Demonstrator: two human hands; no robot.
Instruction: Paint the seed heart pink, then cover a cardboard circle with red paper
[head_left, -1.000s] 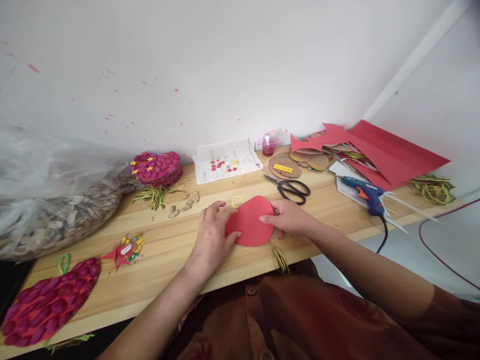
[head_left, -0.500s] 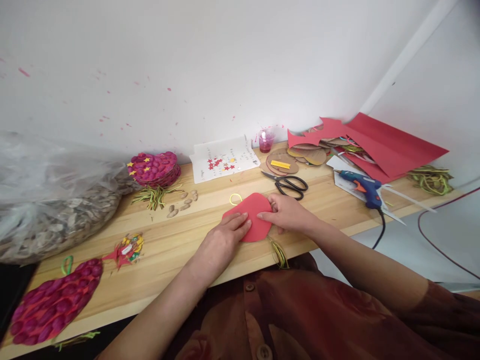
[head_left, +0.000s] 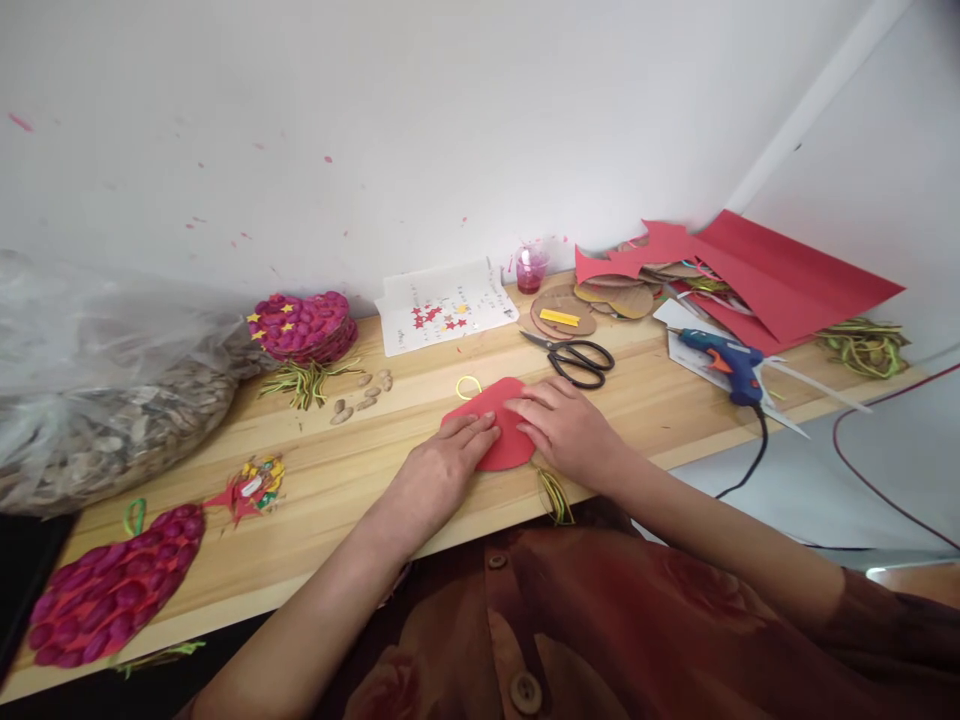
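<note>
A rounded red paper piece [head_left: 507,440] lies on the wooden table in front of me. From its upper left edge sticks a yellow cord loop [head_left: 469,386], and a green and yellow string tassel [head_left: 555,496] hangs from its lower right. My left hand [head_left: 450,458] rests flat on the left part of the red paper, fingers stretched out. Across the right part lies my right hand [head_left: 564,428], its fingers extended and pressing on the surface. Just beyond the right hand are black-handled scissors [head_left: 577,360].
A blue glue gun [head_left: 724,362] lies at right near red paper sheets [head_left: 795,275]. Cardboard discs [head_left: 581,300], a pink cup [head_left: 531,270] and a white sheet with stars [head_left: 450,300] line the wall. At left are a shell-filled bag [head_left: 112,400] and a magenta decorated piece [head_left: 120,590].
My right hand has gone from gripping the red paper's right edge to lying flat on top of it. My left hand stays on the paper. The view has shifted slightly.
</note>
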